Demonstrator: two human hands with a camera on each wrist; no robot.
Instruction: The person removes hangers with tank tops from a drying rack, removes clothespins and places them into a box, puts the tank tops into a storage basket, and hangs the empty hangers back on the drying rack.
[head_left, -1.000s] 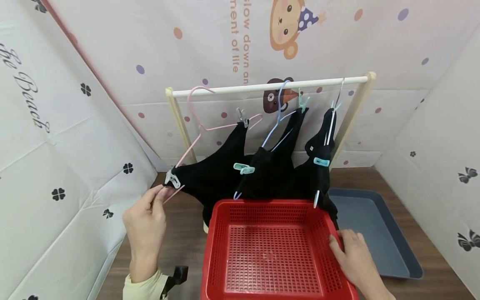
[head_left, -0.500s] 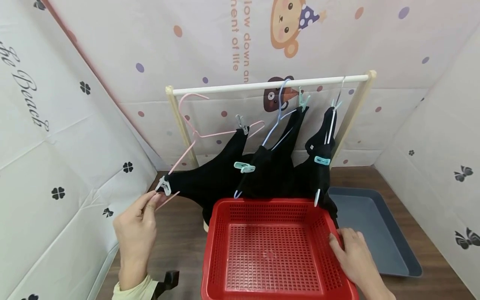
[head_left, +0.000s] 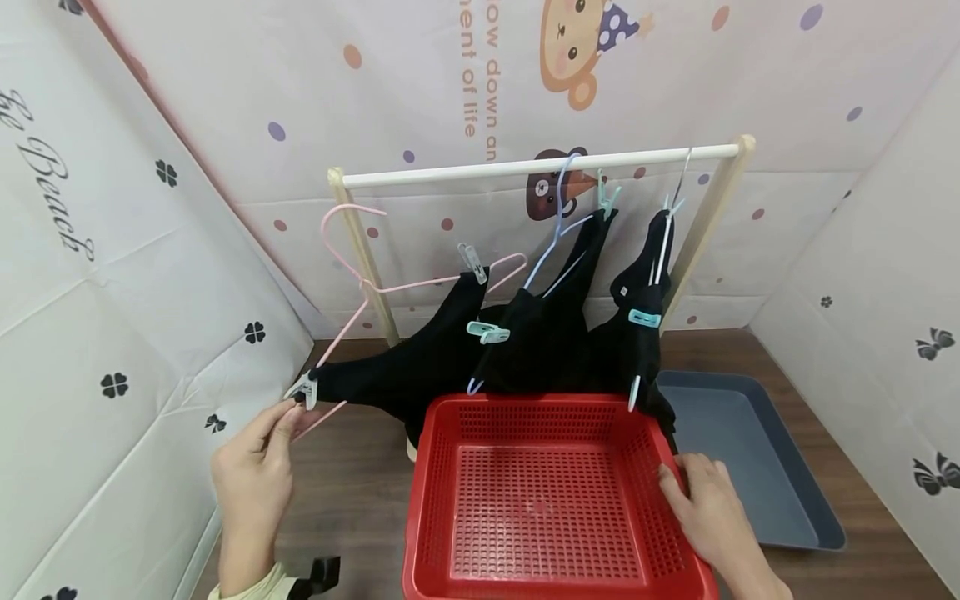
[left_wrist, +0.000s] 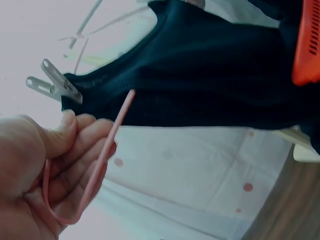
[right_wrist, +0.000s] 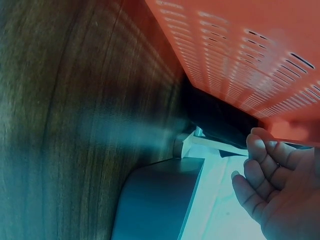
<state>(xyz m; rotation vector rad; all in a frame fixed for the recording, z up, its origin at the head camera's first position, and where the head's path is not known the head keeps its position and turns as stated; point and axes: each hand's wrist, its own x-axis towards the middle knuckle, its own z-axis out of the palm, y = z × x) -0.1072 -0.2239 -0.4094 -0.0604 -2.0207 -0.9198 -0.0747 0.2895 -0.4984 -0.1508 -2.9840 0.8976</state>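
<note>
- Here goes the left hand [head_left: 255,467], down and outward toward the table's left edge, and the pink hanger [left_wrist: 103,157] comes along with it.
- Look at the hook: it was up level with the white rail [head_left: 480,171] a second ago; now it sits lower, by the rail's left end, looking quite free of it. That suggests the hand is carrying that end, not the rail.
- The black sleeveless top [head_left: 408,375] is drawn out lower and flatter, running from the left hand, near the left edge of the table [head_left: 348,500], to behind the far left corner of the red basket [head_left: 543,508]. Its lower part is hidden there.
- Left fingers: thumb and forefinger pinch the strap corner just below the gray clip [left_wrist: 62,87], the others loosely bent beside the hanger's looped end.
- Both straps are still clipped; the upper clip [head_left: 472,262] leans over more than it did, so the pull seems to reach right across.
- On the other side, no change: the right hand [head_left: 712,517] grips the basket's right rim, thumb over the top, fingers outside.
- The blue hanger [head_left: 558,212] holds its place on the rail, and the gray tray [head_left: 738,408] stays by the table's right edge.
</note>
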